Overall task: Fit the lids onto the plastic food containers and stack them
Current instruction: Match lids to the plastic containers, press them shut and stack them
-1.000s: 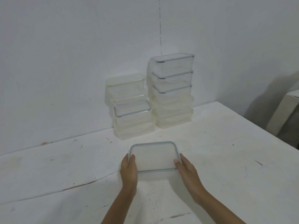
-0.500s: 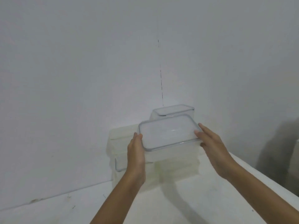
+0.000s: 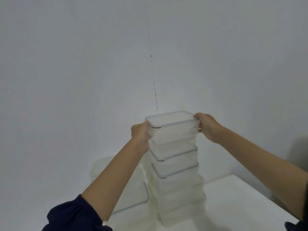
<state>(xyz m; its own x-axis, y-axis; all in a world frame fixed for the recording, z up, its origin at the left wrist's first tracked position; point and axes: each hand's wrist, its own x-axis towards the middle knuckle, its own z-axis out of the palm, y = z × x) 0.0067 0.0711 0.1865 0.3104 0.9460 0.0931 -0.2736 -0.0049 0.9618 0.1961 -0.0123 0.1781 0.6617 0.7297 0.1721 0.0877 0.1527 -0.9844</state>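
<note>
so the lidded container [image 3: 173, 129] is sitting right at the top of the tall stack [image 3: 178, 180] by the wall [image 3: 83, 80], and both hands are holding it by its short ends. the left hand [image 3: 140, 133] is wrapping its fingers round the left end, and the right hand [image 3: 206, 126] is curling round the right end with a fingertip up on the lid rim. so the long axis is running straight across between the two palms, and it's looking pretty much lined up with the lidded boxes underneath. neither hand is looking nearer than the other, it's an even two-handed grab.

the bit that's mattering for the next move imo: the box is lying directly over the stack, so it's only going straight down, no sideways shuffle. i'm not able to tell whether its base is already touching the lid below or hanging just above it. the lower boxes are looking a bit uneven, so i'm guessing a gentle let-go is the way. the shorter stack [image 3: 131, 194] is sitting just to the left, half hidden behind the left forearm, on the white table [image 3: 233, 197].
</note>
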